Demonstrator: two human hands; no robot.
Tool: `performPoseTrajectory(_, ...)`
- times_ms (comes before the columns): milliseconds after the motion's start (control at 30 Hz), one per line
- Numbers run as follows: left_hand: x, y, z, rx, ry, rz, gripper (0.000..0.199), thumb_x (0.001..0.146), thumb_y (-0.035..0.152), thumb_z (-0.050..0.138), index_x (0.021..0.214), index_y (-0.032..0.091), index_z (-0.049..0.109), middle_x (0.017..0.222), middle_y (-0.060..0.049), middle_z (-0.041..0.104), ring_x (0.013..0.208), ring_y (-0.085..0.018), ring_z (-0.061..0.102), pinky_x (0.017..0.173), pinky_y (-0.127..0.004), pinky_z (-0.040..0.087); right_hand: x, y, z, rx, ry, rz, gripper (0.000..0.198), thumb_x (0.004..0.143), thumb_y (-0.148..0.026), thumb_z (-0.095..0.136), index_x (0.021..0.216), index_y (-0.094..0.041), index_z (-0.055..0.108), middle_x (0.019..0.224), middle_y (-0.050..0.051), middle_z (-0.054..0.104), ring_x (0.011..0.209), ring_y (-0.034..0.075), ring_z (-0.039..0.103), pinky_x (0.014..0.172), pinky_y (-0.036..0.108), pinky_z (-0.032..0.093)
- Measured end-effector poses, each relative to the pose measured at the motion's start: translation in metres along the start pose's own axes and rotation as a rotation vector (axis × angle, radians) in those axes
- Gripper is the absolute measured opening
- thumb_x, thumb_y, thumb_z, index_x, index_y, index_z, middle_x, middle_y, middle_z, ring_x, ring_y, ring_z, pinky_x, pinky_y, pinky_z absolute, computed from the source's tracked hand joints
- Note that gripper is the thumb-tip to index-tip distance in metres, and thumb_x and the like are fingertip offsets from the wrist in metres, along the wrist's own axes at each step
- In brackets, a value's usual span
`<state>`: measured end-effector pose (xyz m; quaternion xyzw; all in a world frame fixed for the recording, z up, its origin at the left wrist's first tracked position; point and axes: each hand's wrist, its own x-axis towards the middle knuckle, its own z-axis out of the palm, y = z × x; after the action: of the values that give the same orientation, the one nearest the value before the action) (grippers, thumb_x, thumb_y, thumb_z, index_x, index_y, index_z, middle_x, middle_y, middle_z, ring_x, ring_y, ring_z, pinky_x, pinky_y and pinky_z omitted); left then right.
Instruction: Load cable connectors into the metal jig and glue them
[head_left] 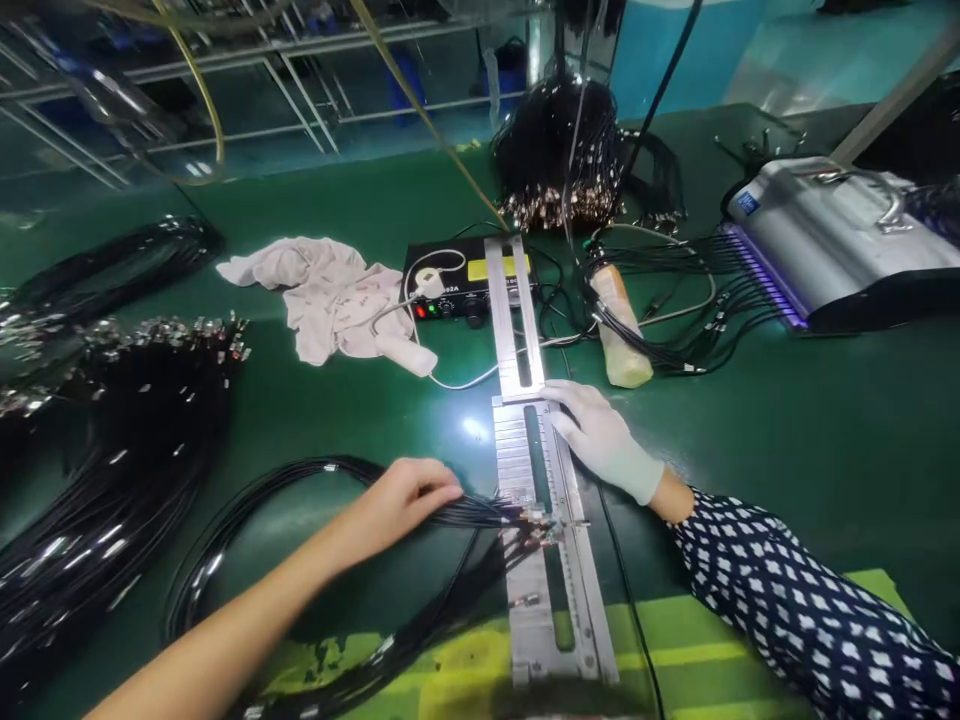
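Note:
My left hand (412, 502), bare, is closed with thumb and fingers together on a bundle of thin black cables (480, 512). The cables' metal-tipped ends lie across a long silver metal fixture (525, 600) with grooves and a slot. My right hand (604, 440), in a white glove, grips the near right edge of a slotted metal plate (506, 330) at the fixture's far end. Its fingertips are partly hidden by the plate. More cables trail left in a loop, and another black bundle runs below, its ends also at the fixture.
Behind the fixture sits a black control box (450, 290) beside a crumpled white cloth (322, 300). A bottle (622, 330) lies right of it. Further right is a silver machine (847, 240) with purple light. Cable heaps (135, 450) fill the left; another (559, 140) is behind.

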<state>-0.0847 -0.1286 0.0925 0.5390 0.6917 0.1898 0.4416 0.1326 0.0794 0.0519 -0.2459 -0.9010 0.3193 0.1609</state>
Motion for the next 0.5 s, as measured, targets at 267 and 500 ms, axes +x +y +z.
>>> performPoseTrajectory(267, 0.01, -0.008, 0.011, 0.178, 0.309, 0.119, 0.031, 0.101, 0.04, 0.038, 0.085, 0.02, 0.056, 0.09, -0.004, 0.058, 0.086, -0.018, 0.054, 0.081, -0.03, 0.043, -0.009, -0.001, 0.001, 0.026, 0.02, 0.011, 0.034, 0.101, -0.025, 0.041, 0.129, -0.026, 0.06, 0.135, 0.007, 0.057, 0.126, 0.028, 0.048, 0.11, 0.052, 0.041)
performPoseTrajectory(500, -0.01, -0.003, -0.002, 0.119, 0.011, -0.009, 0.033, 0.104, 0.041, 0.028, 0.08, 0.023, 0.041, 0.07, 0.004, 0.046, 0.062, -0.013, 0.045, 0.063, -0.025, 0.037, -0.022, -0.002, -0.003, 0.018, -0.038, -0.004, 0.043, 0.103, -0.025, 0.036, 0.145, -0.025, 0.044, 0.151, 0.009, 0.045, 0.139, 0.027, 0.04, 0.117, 0.053, 0.036)
